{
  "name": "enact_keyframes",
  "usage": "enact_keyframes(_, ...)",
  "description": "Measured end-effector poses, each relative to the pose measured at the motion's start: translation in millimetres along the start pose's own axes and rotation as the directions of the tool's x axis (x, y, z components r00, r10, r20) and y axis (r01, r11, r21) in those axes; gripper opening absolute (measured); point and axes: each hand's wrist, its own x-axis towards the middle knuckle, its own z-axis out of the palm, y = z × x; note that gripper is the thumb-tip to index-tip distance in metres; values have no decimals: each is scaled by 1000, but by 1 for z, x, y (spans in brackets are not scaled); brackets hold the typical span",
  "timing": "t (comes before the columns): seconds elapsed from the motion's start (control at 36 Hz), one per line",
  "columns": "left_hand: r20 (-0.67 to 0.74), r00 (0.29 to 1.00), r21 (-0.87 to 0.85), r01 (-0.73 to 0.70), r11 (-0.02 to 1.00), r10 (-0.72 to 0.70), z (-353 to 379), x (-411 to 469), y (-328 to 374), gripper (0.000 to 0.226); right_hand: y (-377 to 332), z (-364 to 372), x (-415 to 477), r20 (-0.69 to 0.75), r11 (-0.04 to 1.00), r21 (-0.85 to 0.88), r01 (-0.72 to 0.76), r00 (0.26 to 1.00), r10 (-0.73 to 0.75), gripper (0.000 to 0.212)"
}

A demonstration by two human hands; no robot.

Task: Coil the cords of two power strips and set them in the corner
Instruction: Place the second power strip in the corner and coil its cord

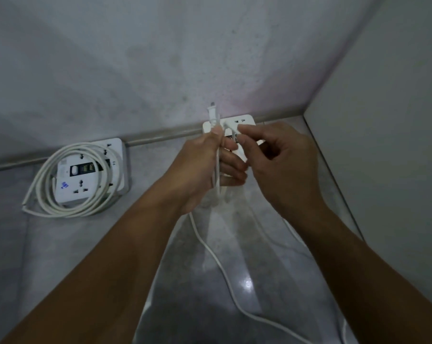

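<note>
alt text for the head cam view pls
Two bare hands, left hand and right hand, gather a white cord above a white power strip near the corner. Left of it, another white power strip lies inside its coiled cord.

No legible text or labels.

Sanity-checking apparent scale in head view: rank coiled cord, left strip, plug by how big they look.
1. Coiled cord: its loop looks widest, ringing the strip.
2. Left strip: sits inside that loop.
3. Plug: smallest, poking up from the left hand, though it is nearer the camera.
</note>
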Motion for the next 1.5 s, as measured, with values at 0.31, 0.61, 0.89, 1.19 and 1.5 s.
enact_keyframes(0.31, -101, 994, -222, 16, 975, -40, 3, 3, 4, 46, -6, 6, -22, 17, 941, -129, 312, 950, -313, 16)
enact_keyframes(0.61, 58, 997, -557, -7, 831, 48, -31, 9, 23, 39, 17, 19, -65, 377, 986, 148, -71, 926, 10, 13)
enact_keyframes(0.89, 340, 939, -515, 135, 846, 57, -63, 1, 32, 27, 52, 24, -48, 381, 827, 155, -540, 805, 455, 47)
enact_keyframes(1.19, 420, 904, -421, 275, 864, -83, -43, -4, 25, 36, 61, 50, 20, 301, 898, 183, -400, 892, 336, 26)
enact_keyframes(1.5, 351, 933, -367, 213, 906, -77, -51, -8, 20, 38, 80, 37, 19, 537, 551, 527, -647, 756, 374, 32)
